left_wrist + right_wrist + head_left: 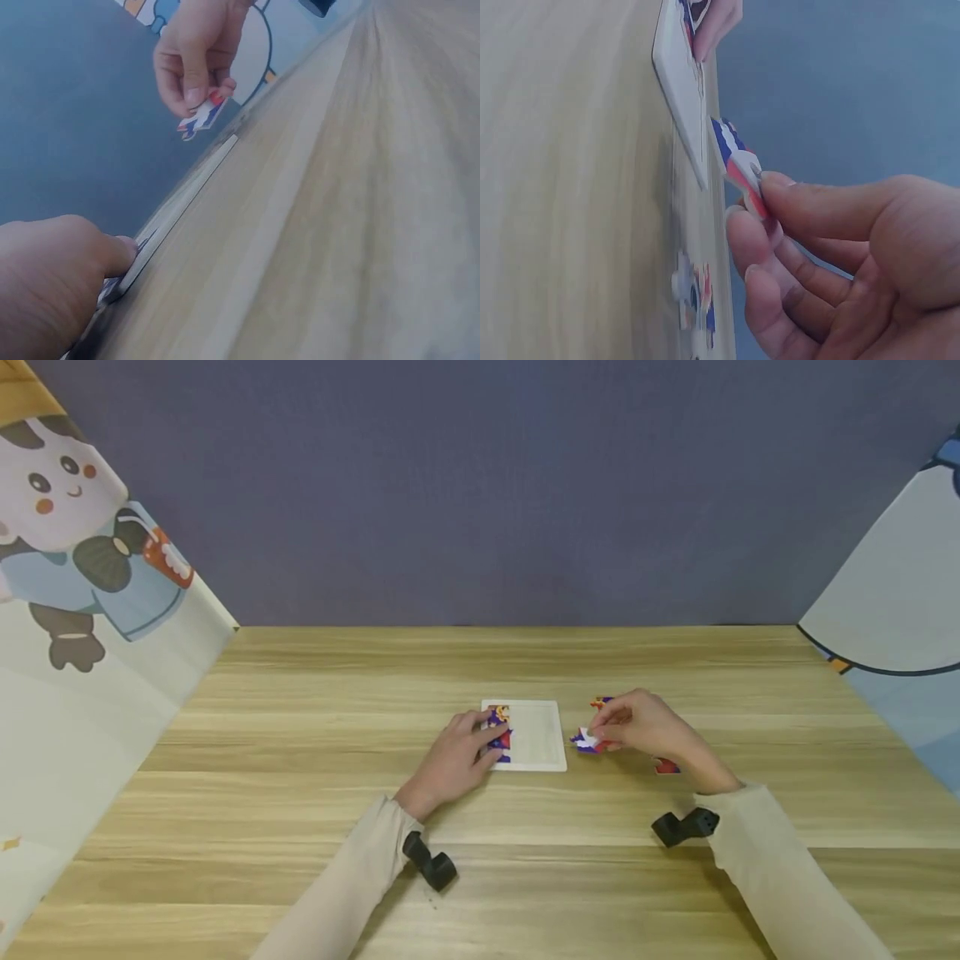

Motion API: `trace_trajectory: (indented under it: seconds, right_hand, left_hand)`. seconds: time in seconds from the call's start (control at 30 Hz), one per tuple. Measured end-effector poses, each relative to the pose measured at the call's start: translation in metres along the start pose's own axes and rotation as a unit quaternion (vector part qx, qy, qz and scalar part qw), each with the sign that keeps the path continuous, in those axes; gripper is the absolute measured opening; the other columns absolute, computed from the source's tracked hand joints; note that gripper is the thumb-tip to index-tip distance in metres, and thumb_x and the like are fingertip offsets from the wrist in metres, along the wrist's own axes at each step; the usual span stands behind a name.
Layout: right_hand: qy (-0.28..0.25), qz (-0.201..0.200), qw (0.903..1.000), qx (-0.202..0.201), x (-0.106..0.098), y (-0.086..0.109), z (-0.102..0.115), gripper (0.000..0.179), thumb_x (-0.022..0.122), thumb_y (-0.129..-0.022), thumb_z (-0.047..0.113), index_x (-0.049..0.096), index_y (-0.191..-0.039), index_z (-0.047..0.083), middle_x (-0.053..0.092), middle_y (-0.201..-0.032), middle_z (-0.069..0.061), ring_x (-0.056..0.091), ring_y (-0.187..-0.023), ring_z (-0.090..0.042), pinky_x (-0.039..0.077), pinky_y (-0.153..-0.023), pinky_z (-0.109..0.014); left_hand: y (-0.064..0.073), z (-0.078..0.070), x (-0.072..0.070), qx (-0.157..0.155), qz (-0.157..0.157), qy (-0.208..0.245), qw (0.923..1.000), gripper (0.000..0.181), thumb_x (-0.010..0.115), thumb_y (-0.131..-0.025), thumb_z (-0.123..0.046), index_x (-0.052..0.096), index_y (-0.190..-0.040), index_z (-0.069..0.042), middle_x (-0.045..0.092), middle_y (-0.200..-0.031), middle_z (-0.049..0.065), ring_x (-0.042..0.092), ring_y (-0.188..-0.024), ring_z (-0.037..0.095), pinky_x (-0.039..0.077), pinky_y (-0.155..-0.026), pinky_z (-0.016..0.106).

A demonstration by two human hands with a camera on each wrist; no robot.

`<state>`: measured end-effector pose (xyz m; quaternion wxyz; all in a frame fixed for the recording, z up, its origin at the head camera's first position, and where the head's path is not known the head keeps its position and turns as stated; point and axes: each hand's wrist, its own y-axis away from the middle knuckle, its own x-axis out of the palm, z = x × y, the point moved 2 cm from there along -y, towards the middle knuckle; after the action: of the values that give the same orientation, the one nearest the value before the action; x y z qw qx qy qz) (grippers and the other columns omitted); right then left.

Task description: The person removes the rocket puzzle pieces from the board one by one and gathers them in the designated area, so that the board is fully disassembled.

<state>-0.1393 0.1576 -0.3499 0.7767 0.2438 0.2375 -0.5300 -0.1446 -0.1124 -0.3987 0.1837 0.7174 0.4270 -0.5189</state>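
A white puzzle tray [537,737] lies flat on the wooden table, with colourful picture pieces [502,714] along its left side. My left hand [456,758] rests over that left edge, fingers extended across the pieces and partly covering them. Just right of the tray, my right hand [643,723] pinches a puzzle piece [736,161] between thumb and fingers. Purple, white and red show on this piece, and in the left wrist view it is held above the table, tilted.
Near the right hand lie loose puzzle pieces, one behind it [600,702] and a red one [667,766] below its wrist. A dark blue-grey panel [510,493] rises at the table's back edge. Cartoon-printed panels [82,552] flank the table.
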Motion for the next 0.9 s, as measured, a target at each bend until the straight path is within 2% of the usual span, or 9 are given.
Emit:
trace_trajectory:
  seconds: [0.13, 0.33, 0.57, 0.9]
  right_hand:
    - [-0.001, 0.002, 1.0, -0.003, -0.004, 0.004, -0.007, 0.016, 0.064, -0.089, 0.007, 0.068, -0.097, -0.006, 0.071, -0.089, -0.015, 0.067, -0.071, -0.016, 0.059, -0.063, -0.03]
    - [0.006, 0.01, 0.9998, 0.018, -0.011, 0.007, -0.015, 0.016, 0.063, -0.09, 0.006, 0.068, -0.098, -0.007, 0.071, -0.09, -0.014, 0.066, -0.069, -0.016, 0.057, -0.061, -0.029]
    - [-0.006, 0.028, 0.9993, 0.024, -0.015, 0.01, -0.023, 0.015, 0.061, -0.089, 0.001, 0.068, -0.098, -0.009, 0.07, -0.093, -0.017, 0.065, -0.069, -0.015, 0.057, -0.061, -0.028]
    - [0.007, 0.055, 0.9978, 0.035, -0.014, 0.012, -0.032, 0.014, 0.061, -0.089, 0.001, 0.068, -0.097, -0.007, 0.07, -0.085, -0.009, 0.062, -0.067, -0.012, 0.053, -0.056, -0.025]
  left_hand:
    - [0.0, -0.001, 0.0, 0.003, -0.006, 0.001, 1.0, 0.041, 0.054, -0.095, -0.025, 0.054, -0.135, -0.013, 0.045, -0.143, 0.016, 0.043, -0.13, 0.033, 0.03, -0.114, 0.045]
    - [-0.001, -0.001, 0.001, -0.003, -0.002, -0.002, 1.0, 0.042, 0.052, -0.096, -0.025, 0.053, -0.136, -0.014, 0.044, -0.144, 0.015, 0.042, -0.131, 0.032, 0.029, -0.114, 0.044]
    - [-0.001, 0.0, 0.001, -0.01, 0.0, 0.003, 0.9999, 0.042, 0.053, -0.095, -0.025, 0.053, -0.136, -0.013, 0.044, -0.144, 0.015, 0.041, -0.131, 0.032, 0.029, -0.114, 0.046]
    - [0.0, -0.001, 0.0, -0.007, -0.004, 0.003, 1.0, 0.043, 0.054, -0.094, -0.027, 0.054, -0.135, -0.014, 0.045, -0.143, 0.015, 0.042, -0.13, 0.032, 0.03, -0.114, 0.045]
